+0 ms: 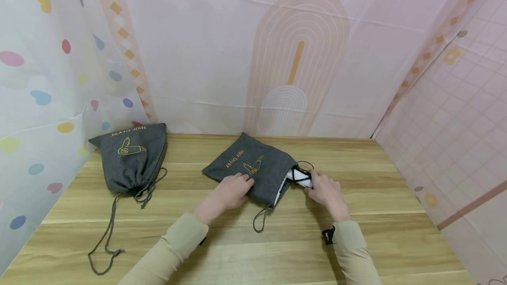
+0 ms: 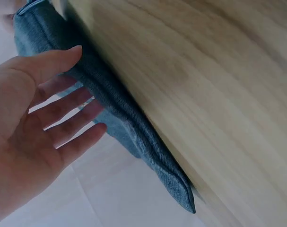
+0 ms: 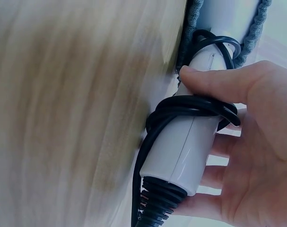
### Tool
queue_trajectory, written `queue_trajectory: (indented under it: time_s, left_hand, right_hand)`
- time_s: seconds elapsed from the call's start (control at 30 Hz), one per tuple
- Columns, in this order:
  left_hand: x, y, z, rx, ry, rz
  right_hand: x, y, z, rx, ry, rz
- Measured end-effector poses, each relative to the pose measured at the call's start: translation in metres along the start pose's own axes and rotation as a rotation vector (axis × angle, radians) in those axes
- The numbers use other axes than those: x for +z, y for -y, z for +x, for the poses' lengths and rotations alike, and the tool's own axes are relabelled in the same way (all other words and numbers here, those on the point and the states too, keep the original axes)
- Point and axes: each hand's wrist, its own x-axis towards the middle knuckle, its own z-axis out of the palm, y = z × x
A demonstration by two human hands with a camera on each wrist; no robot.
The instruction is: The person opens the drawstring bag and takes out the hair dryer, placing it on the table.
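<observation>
A dark grey drawstring bag (image 1: 271,168) printed "Hair Dryer" in yellow lies on the table, its mouth turned to the right. From that mouth sticks the white handle of a hair dryer (image 3: 174,153), with its black cord wound round it; the dryer's other end is hidden inside the bag. My right hand (image 1: 326,190) grips this handle, the thumb on one side and the fingers on the other. On the bag's near side rests my left hand (image 1: 231,190). In the left wrist view its fingers (image 2: 77,142) are nearly straight, touching the cloth.
A second grey "Hair Dryer" bag (image 1: 130,164), cinched at its neck, lies at the left of the wooden table (image 1: 253,258), its cord (image 1: 108,232) trailing toward the front. Patterned cloth hangings (image 1: 198,56) stand behind the table and along both sides.
</observation>
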Motion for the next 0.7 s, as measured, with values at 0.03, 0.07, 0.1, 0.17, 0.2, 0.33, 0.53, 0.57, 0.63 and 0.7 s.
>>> queue_trajectory:
  time_s: [0.03, 0.07, 0.1, 0.17, 0.2, 0.33, 0.53, 0.57, 0.63, 0.7]
  left_hand:
    - [0.001, -0.001, 0.001, -0.002, -0.008, 0.022]
    - [0.002, -0.002, 0.003, -0.006, -0.010, 0.043]
    - [0.003, -0.003, 0.004, -0.010, -0.009, 0.061]
    - [0.003, -0.004, 0.007, -0.019, -0.002, 0.084]
    - [0.004, -0.004, 0.007, -0.023, -0.002, 0.091]
    - [0.006, -0.003, 0.008, -0.039, -0.005, 0.090]
    - [0.005, 0.003, 0.006, -0.073, 0.020, 0.043]
    - [0.005, 0.005, 0.005, -0.078, 0.025, 0.031]
    - [0.004, 0.008, 0.004, -0.088, 0.033, 0.014]
    - [0.004, 0.011, 0.004, -0.092, 0.043, 0.000]
  right_hand:
    - [0.000, 0.000, 0.000, 0.002, 0.004, 0.000]
    - [0.000, 0.000, 0.000, 0.003, 0.006, -0.002]
    - [0.000, 0.000, 0.001, 0.004, 0.008, -0.003]
    - [0.000, 0.000, 0.001, 0.005, 0.010, -0.005]
    - [0.000, 0.000, 0.001, 0.004, 0.010, -0.006]
    - [0.000, 0.000, 0.000, -0.001, 0.006, -0.021]
    - [0.000, -0.001, 0.000, -0.005, 0.004, -0.033]
    - [0.000, -0.001, 0.000, -0.006, 0.006, -0.032]
    - [0.000, -0.001, 0.000, -0.007, 0.010, -0.026]
    - [-0.001, -0.001, 0.001, -0.009, 0.012, -0.024]
